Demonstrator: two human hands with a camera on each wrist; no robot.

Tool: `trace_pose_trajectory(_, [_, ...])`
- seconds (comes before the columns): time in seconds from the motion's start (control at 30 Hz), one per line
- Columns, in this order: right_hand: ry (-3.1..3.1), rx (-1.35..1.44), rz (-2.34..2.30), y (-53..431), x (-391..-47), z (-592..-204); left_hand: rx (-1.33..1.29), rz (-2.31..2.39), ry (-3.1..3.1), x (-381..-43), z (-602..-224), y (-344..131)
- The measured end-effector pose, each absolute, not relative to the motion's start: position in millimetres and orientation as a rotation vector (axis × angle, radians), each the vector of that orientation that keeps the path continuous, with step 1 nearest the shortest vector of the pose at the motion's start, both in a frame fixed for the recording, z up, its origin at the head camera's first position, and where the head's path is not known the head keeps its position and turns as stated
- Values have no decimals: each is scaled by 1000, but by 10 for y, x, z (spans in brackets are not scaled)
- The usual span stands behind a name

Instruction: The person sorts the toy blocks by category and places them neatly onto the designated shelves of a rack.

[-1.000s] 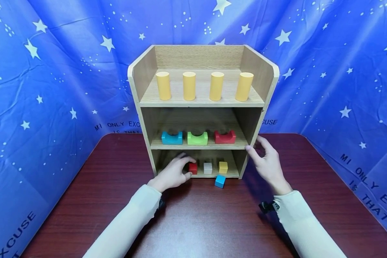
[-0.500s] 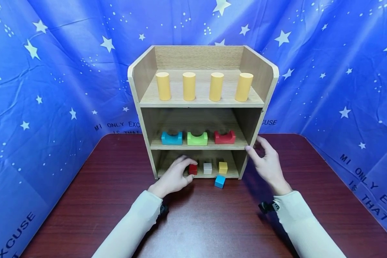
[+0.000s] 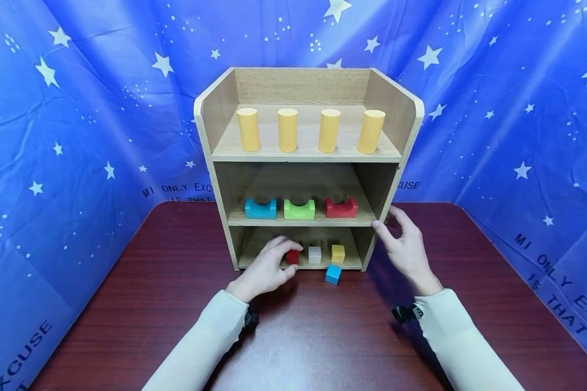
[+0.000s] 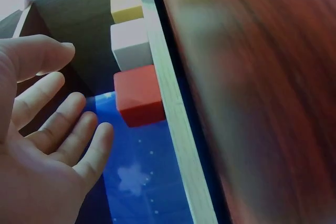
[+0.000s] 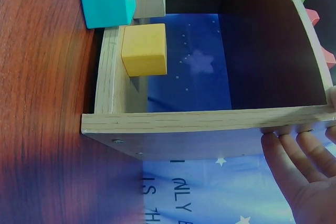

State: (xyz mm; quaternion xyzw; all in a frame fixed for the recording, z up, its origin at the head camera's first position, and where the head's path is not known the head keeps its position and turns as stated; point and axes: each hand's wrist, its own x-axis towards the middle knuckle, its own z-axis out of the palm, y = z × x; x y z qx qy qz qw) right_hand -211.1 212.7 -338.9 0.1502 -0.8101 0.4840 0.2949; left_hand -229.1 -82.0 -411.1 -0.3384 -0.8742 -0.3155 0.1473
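Observation:
My left hand (image 3: 264, 270) is at the bottom level of a wooden shelf (image 3: 300, 87), its fingers and thumb spread about a red cube (image 3: 292, 257). In the left wrist view the fingers are apart and loosely bent, with a gap between them and the red cube (image 4: 139, 96). A white cube (image 3: 314, 255) and a yellow cube (image 3: 338, 253) sit to its right. A blue cube (image 3: 333, 275) is tilted at the shelf's front edge. My right hand (image 3: 411, 252) touches the shelf's right side panel (image 5: 210, 120), fingers extended along its outer face, thumb at the front edge.
Blue (image 3: 261, 209), green (image 3: 299, 210) and red (image 3: 341, 208) arch blocks line the middle level. Several upright yellow cylinders (image 3: 328, 131) stand on the top level. The shelf stands on a dark red-brown table (image 3: 332, 336), before a blue star-print curtain (image 3: 93, 119).
My left hand has shifted slightly to the right, its fingertips reaching further over the red cube. The right hand keeps its place at the side panel, and the blocks look unmoved.

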Motion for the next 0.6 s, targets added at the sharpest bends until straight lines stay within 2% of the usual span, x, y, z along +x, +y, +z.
trace_pose_trajectory(0.6, [-2154, 409, 1291, 2125, -2121, -3393, -1106, -878, -2485, -2167, -4047, -577])
